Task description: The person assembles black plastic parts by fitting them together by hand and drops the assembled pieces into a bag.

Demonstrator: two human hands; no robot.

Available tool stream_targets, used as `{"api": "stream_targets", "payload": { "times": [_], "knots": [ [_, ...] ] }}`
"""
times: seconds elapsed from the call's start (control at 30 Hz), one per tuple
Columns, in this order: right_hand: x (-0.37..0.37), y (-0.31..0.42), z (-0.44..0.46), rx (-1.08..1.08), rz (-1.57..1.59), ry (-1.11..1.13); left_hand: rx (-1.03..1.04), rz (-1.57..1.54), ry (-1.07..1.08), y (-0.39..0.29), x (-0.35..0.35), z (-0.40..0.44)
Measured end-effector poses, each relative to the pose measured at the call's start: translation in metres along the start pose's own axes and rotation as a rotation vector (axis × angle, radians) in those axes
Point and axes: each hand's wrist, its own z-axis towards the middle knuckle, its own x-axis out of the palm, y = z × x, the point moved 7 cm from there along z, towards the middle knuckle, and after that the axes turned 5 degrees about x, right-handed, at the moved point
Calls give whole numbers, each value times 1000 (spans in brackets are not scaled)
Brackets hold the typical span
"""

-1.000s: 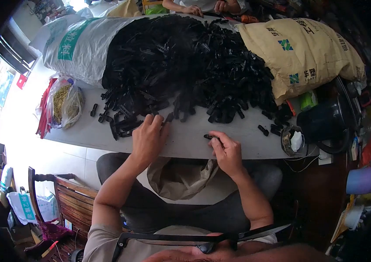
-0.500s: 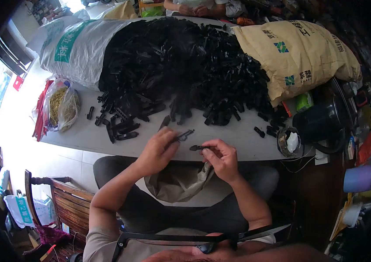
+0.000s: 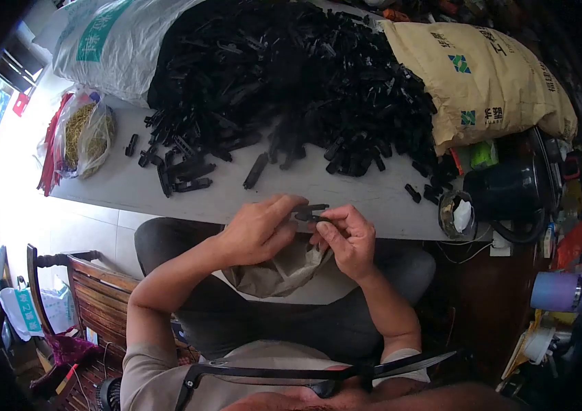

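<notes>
Left hand: fingers pinching the upper black piece [image 3: 316, 207], held over the table edge, just beside the right hand.
Right hand [image 3: 351, 241]: thumb and fingers gripping the lower black piece [image 3: 319, 218], close by the left hand [image 3: 260, 229]; whether the two pieces touch is unclear.
Brown bag [image 3: 263, 277]: below both hands, over the lap.
Loose piece [image 3: 255, 171]: on the table [image 3: 387, 202], beyond the left hand, between it and the heap.
Heap [image 3: 291, 82]: black pieces farther beyond both hands.
Sacks: white sack [image 3: 119, 48] far beyond the left hand, paper sack [image 3: 483, 82] beyond and right of the right hand.
Jar [image 3: 456, 214]: right of the right hand.
Clear bag [image 3: 87, 140]: well left of the left hand.
Since half a second ago: the hands, then apart, have come together; the person across the table has left view.
</notes>
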Motion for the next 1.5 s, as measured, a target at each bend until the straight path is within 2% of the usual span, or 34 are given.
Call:
{"api": "stream_targets", "payload": {
  "times": [0.23,0.33,0.53,0.73,0.83,0.93,1.03,1.13,1.23,1.43,1.5],
  "knots": [
    [4,1,1,49,11,86,-18,-6,14,-1,0,1],
    [7,3,-1,-32,-38,58,17,-39,0,-5,4,2],
    [6,-1,-4,10,63,41,50,-15,31,-5,5,2],
    [4,1,-6,-2,-5,76,185,26,-5,-5,5,0],
    [4,14,-7,-183,-280,72,206,122,44,-9,4,-2],
    [2,24,-7,-223,-259,-4,226,164,50,-11,3,-5],
    [8,34,1,-338,-392,119,292,146,36,-17,1,-7],
    [8,31,-3,-363,-454,158,339,124,45,-13,5,-9],
    [7,38,-7,-426,-481,152,386,90,-28,-24,3,-9],
    [5,35,-11,-449,-410,93,377,80,39,-22,5,-12],
    [3,41,-8,-481,-413,88,396,42,-12,-20,4,-7]
  ]
}}
